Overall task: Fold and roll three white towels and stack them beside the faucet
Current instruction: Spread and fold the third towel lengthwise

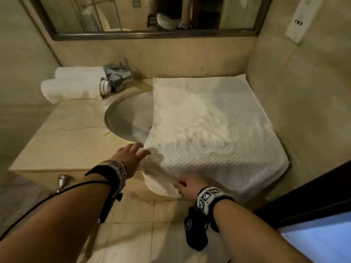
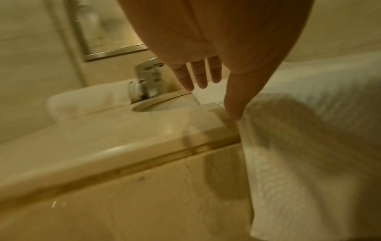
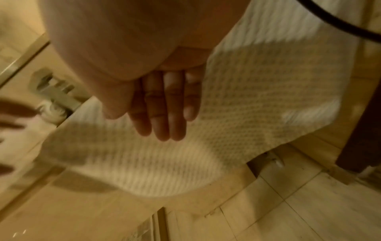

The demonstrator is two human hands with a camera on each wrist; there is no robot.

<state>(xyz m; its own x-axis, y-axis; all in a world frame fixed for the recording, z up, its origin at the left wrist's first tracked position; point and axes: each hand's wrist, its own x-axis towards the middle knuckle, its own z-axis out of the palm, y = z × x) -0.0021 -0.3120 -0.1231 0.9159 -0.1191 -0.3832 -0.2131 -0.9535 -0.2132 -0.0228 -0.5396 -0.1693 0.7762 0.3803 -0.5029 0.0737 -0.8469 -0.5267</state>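
Rolls (image 1: 74,86) sit at the far left of the counter (image 1: 62,133), two white ones stacked just left of the faucet (image 1: 117,76), so the third towel looks like the one left to do. Right of the faucet comes the sink (image 1: 131,118), and a waffle-weave towel (image 1: 218,130) lies spread flat over the counter's right side, its left edge covering part of the sink and its near edge hanging over the counter front.

The left hand (image 1: 131,154) is relaxed, fingers straight and spread, reaching toward the towel's near-left corner; the thumb tip seems to be at the towel's edge, nothing gripped. The right hand (image 1: 187,186) is at the draped near edge; the wrist view shows its fingers (image 3: 164,117) straight and together over the weave, holding nothing.

Risks, as I judge them: the unsupported part over the sink may sag in and pick up damp when the fold starts, and the overhanging edge could drag the towel off toward the floor if one hand lifts alone. An uneven first fold would give a lopsided roll that sits badly on the stack.

The counter is beige stone, the walls tiled to match; a mirror (image 1: 144,16) hangs above and a socket strip (image 1: 302,19) is on the right wall.
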